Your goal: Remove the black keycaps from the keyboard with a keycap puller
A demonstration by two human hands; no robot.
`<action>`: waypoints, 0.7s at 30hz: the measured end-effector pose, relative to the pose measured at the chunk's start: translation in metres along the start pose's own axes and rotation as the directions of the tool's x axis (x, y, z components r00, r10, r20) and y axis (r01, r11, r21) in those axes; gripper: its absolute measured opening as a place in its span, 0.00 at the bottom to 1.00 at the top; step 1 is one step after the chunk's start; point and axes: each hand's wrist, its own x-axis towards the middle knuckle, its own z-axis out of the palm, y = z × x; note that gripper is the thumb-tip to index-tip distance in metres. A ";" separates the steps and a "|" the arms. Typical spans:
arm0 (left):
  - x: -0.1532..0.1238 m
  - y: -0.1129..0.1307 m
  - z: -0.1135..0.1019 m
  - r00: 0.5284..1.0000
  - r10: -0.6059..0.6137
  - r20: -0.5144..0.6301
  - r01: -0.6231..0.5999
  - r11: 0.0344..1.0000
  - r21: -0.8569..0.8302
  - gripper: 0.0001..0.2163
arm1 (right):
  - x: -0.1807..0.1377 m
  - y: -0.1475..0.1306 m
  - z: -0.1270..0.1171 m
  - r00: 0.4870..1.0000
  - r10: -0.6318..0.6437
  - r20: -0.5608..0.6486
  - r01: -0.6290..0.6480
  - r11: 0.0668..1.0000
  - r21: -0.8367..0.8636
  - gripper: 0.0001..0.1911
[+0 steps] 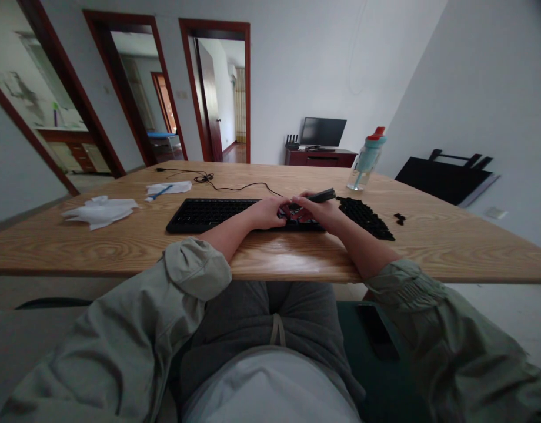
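Observation:
A black keyboard (209, 215) lies on the wooden table in front of me. Over its right part, my left hand (270, 212) is closed, fingers curled and pressed together; what they hold, if anything, is hidden. My right hand (317, 211) meets it from the other side, fingertips low over the keys. A dark, long-handled tool (322, 195) lies in my right hand, its handle sticking out past the thumb; the working end is hidden. Just right of the keyboard spreads a patch of loose black keycaps (364, 218), with a few more small black pieces (400, 218) farther right.
Crumpled white tissue (100, 211) lies at the left, near a blue stick (160, 192) on another white tissue (176, 187). A black cable (204, 177) runs behind the keyboard. A water bottle (366, 158) stands at the back right. A phone (377, 331) rests beside my right thigh.

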 end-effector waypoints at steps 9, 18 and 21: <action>0.008 0.004 0.001 0.995 -0.090 0.033 0.092 0.995 -0.048 0.19 | 0.006 0.012 -0.002 0.995 -0.062 -0.079 0.049 0.987 -0.155 0.15; 0.008 0.004 0.002 0.997 -0.056 0.050 0.059 0.997 -0.049 0.27 | 0.002 0.005 0.000 0.989 -0.059 -0.135 0.038 0.988 -0.150 0.17; 0.009 0.003 0.004 0.997 -0.066 0.048 0.068 0.996 -0.051 0.26 | 0.003 0.007 -0.001 0.985 -0.123 -0.122 0.095 0.972 -0.215 0.17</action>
